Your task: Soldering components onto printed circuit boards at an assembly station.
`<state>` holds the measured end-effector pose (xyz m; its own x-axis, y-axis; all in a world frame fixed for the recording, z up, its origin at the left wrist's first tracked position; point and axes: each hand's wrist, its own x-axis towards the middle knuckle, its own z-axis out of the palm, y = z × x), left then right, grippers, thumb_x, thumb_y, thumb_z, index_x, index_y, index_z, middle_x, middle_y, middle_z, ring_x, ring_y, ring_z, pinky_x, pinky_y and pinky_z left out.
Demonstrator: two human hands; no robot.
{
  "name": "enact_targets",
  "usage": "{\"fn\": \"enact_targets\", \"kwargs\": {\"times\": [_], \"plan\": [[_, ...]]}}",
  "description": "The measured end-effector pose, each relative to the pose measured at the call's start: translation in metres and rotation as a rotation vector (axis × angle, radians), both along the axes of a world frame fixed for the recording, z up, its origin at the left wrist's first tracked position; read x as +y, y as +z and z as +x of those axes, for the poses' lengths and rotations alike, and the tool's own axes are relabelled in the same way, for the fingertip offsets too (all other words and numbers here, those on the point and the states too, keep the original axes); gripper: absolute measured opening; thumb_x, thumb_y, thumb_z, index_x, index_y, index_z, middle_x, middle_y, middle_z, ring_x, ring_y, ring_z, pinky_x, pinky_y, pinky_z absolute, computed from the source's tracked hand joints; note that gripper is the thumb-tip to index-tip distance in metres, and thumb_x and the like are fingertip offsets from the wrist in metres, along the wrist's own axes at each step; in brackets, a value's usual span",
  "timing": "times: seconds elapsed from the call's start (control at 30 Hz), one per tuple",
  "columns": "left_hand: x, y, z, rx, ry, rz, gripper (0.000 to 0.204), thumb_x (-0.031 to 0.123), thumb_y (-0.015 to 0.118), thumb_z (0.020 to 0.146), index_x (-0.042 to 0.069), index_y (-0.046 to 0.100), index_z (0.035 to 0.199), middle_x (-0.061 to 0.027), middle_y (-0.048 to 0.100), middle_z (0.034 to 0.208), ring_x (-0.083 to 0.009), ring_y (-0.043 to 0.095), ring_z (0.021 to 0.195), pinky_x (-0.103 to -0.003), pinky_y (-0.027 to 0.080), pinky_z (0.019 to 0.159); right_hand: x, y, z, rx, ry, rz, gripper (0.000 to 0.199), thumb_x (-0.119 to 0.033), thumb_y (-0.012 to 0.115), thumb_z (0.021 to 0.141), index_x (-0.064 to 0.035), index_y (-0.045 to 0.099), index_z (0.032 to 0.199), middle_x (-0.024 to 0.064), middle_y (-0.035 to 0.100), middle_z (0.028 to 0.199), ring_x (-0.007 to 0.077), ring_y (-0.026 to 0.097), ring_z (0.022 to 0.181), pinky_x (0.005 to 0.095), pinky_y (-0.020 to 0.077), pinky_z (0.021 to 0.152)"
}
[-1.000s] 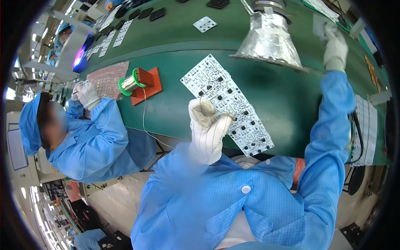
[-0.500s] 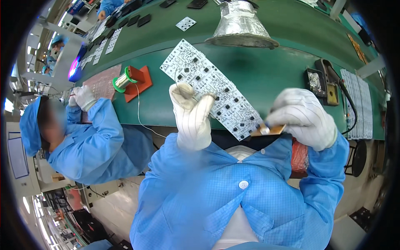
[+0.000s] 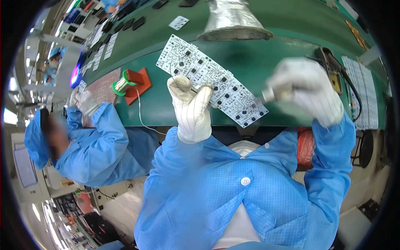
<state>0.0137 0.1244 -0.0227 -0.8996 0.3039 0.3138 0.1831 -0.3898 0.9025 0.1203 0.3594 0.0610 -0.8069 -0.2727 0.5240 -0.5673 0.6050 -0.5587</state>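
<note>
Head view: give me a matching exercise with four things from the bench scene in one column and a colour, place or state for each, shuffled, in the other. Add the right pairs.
Things
1. Circuit board panel
2. Wire spool
3. Foil-covered hood
4. Right hand

Descriptions
A. Motion-blurred, with a small tool in its grip
B. Silver, at the top edge of the picture
C. White with dark components, held at one edge by the left hand
D. Green-rimmed, on a red stand

Right pairs: 1-C, 2-D, 3-B, 4-A
</note>
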Motion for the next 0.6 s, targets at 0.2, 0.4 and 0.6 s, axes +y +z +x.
{"fn": "enact_targets", "kwargs": {"times": [0.2, 0.4, 0.6], "plan": [[0.019, 0.011, 0.004, -0.009, 0.074, 0.239, 0.049, -0.014, 0.064, 0.076, 0.012, 0.042, 0.112, -0.0023, 0.042, 0.111, -0.0118, 0.049, 0.098, -0.03, 0.044, 0.091, -0.019, -0.009, -0.034, 0.295, -0.179, 0.054, 0.014, -0.008, 0.071, 0.078, -0.0074, 0.068, 0.092, 0.0073, 0.066, 0.088, 0.0224, 0.064, 0.08, 0.0331, 0.0509, 0.069], [0.01, 0.011, -0.019, -0.009, 0.146, 0.254, 0.044, -0.011, 0.061, 0.081, 0.012, 0.039, 0.112, -0.0033, 0.043, 0.108, -0.0132, 0.052, 0.09, -0.027, 0.048, 0.082, 0.015, -0.02, 0.012, 0.062, -0.114, 0.132, 0.017, -0.008, 0.074, 0.074, -0.0092, 0.068, 0.09, 0.0057, 0.066, 0.079, 0.0236, 0.064, 0.071, 0.034, 0.0513, 0.062], [0.022, 0.019, 0.001, 0.001, 0.096, 0.236, 0.042, -0.009, 0.061, 0.083, 0.011, 0.039, 0.113, -0.0035, 0.045, 0.106, -0.0129, 0.054, 0.09, -0.024, 0.049, 0.075, -0.006, -0.017, -0.008, 0.238, -0.231, 0.021, 0.021, -0.001, 0.069, 0.077, -0.0045, 0.068, 0.097, 0.0096, 0.068, 0.09, 0.022, 0.065, 0.079, 0.0315, 0.0507, 0.07]]}}
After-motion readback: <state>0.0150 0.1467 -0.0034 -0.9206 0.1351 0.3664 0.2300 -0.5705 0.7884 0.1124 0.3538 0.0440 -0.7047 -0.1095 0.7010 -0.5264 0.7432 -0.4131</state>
